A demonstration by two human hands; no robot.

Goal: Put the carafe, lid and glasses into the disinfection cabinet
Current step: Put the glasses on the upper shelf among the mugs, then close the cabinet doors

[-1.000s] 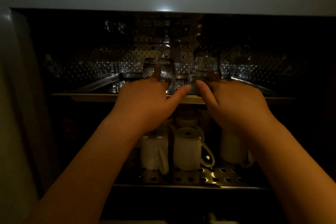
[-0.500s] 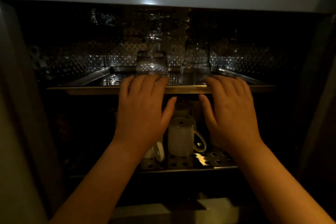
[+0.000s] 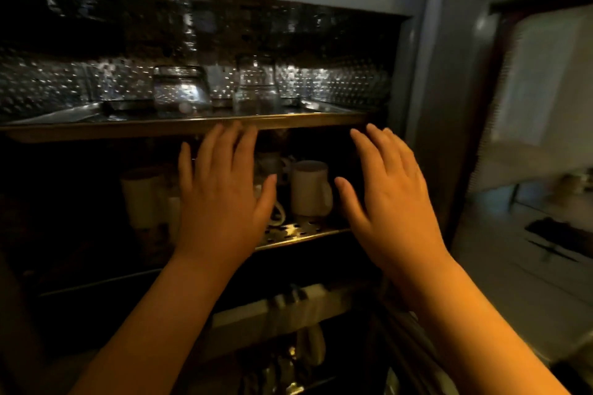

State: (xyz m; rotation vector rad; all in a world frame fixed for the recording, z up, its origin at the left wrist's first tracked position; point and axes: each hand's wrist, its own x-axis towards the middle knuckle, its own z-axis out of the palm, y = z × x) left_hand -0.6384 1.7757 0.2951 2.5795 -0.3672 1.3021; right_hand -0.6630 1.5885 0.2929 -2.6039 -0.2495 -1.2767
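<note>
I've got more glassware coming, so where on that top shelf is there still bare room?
The top shelf looks bare to the left of the left glass, out to the side wall, and to the right of the right glass. The narrow gap between the glasses is tight. The lower rack is crowded with white mugs.

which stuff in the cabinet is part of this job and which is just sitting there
Job: two glasses on the upper tray, left glass and right glass; upper tray; left hand and right hand, both empty.

Lying about: white mugs on the lower rack.
</note>
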